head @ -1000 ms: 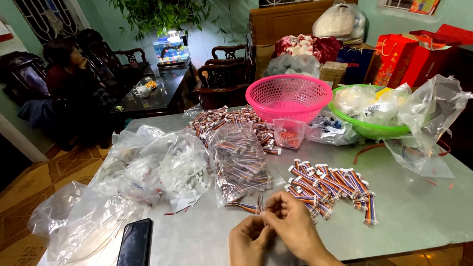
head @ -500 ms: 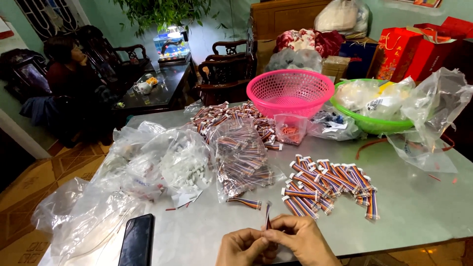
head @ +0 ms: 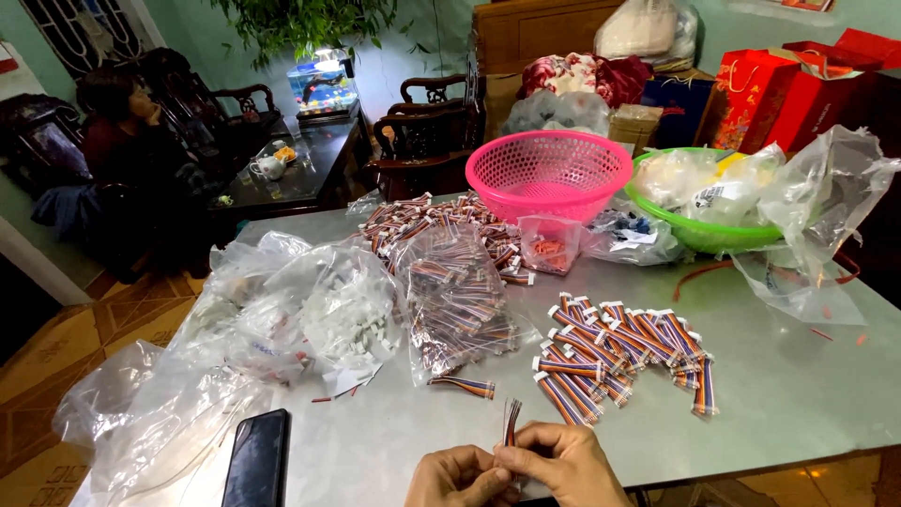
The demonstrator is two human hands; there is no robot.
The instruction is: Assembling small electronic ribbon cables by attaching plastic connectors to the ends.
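Starting at the left edge: a heap of clear plastic bags spills over the grey table, with a black phone lying flat at the near rim. Next, a clear bag of small white connectors, then a clear bag of multicoloured ribbon cables; one loose ribbon cable lies just in front of it.

Near centre, at the bottom edge: left hand, fingers curled shut, thumb and forefinger pinched on the lower end of a short ribbon cable piece. Right hand, touching the left, likewise closed, fingertips clamped on the same piece. The piece stands roughly upright above both hands, its free wires fanned slightly at the top.

Right of the hands: a spread of finished ribbon cables with white plugs on the table. Further back: a second pile of cables, a pink mesh basket, a green basket filled with bags, and a large clear bag at the far right.
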